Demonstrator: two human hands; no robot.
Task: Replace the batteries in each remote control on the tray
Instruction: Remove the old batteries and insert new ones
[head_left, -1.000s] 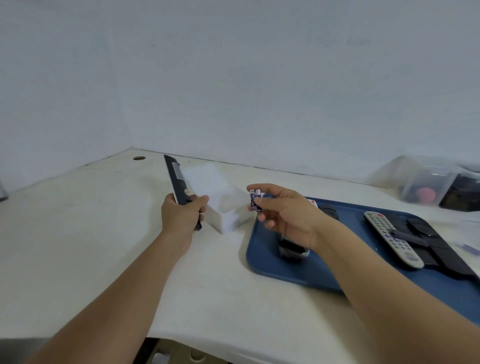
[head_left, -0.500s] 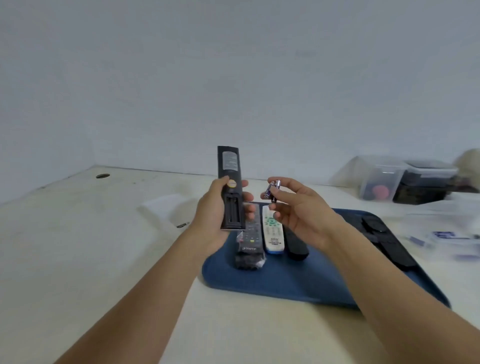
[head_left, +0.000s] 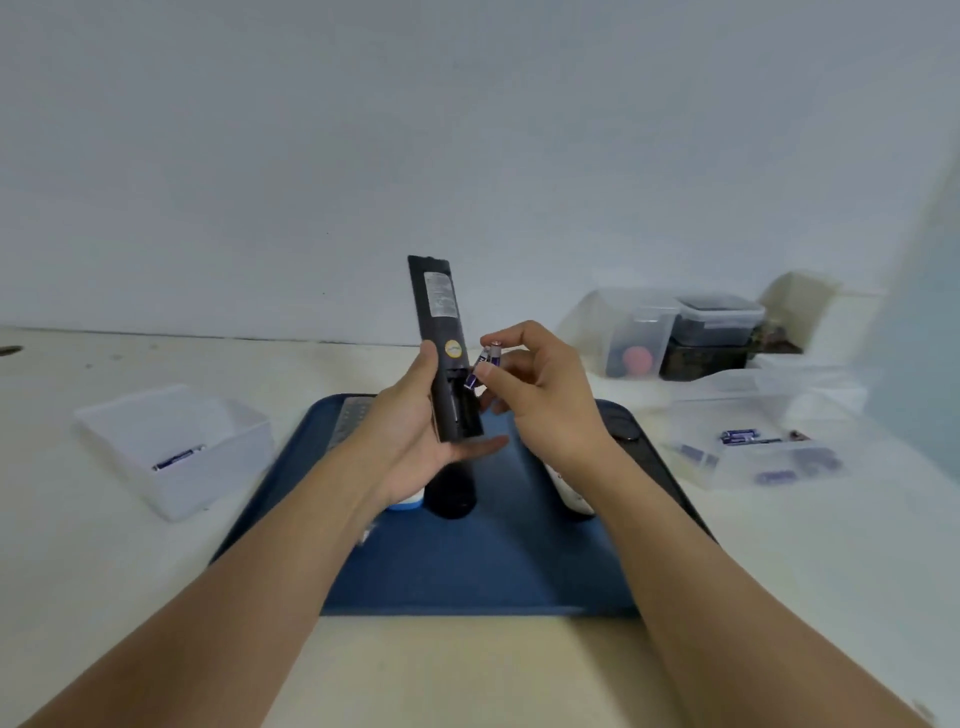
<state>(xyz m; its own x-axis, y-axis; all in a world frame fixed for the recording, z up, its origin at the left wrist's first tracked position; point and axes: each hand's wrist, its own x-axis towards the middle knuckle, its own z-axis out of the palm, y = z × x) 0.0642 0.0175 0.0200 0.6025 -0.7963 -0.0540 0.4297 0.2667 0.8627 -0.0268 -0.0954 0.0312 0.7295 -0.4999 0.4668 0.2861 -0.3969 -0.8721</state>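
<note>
Above the dark blue plastic tray (head_left: 467, 571), the left hand (head_left: 415, 441) holds a long black remote control (head_left: 441, 353) nearly upright, back side facing the camera. Its grip is wrapped around the lower half of the remote, thumb along the left edge and fingers under the bottom end. The battery compartment at the bottom of the remote is uncovered. A grey label and a round yellow sticker sit higher on its back.

Just right of the remote, the right hand (head_left: 540, 400) pinches two small purple-and-silver batteries (head_left: 483, 366) between thumb and forefinger, its grip closed on them. The lower end of the batteries is at the open compartment; whether they touch it I cannot tell.

On the tray under the hands lie more remotes: a black one (head_left: 451, 493) below the left hand, and a white one (head_left: 571, 493) partly hidden by the right wrist.

Left of the tray on the pale counter (head_left: 441, 670) stands a clear plastic box (head_left: 176, 447) with a battery inside. Right of the tray, another clear container (head_left: 758, 441) holds several batteries.
</note>
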